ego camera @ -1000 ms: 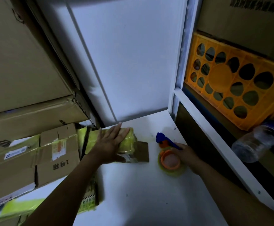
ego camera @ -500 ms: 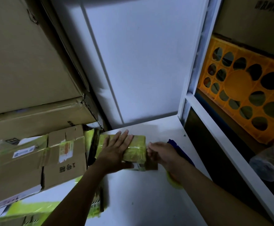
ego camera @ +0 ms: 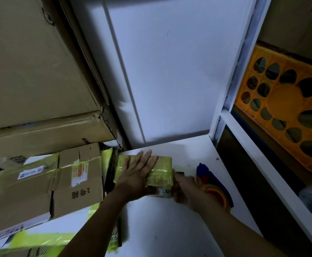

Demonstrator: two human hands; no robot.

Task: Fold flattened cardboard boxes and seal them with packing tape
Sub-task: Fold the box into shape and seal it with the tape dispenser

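Your left hand (ego camera: 136, 177) lies flat, fingers straight and slightly spread, pressing down on top of the small cardboard box wrapped in yellow-green tape (ego camera: 162, 173). Your right hand (ego camera: 185, 190) is against the box's right end with fingers curled. It's blurred, so I can't tell whether it pinches anything.

The box sits near the back of the white table (ego camera: 170, 229). Its top and front face are covered in glossy tape, and a brown cardboard edge shows at the right end by your right hand.

The tape dispenser with blue handle and orange core (ego camera: 215, 191) lies on the table just beside your right wrist. Whether they touch is unclear.

To the left there's a taped brown carton with labels (ego camera: 40, 191). An orange perforated plastic crate (ego camera: 288, 112) is on the shelf at right.
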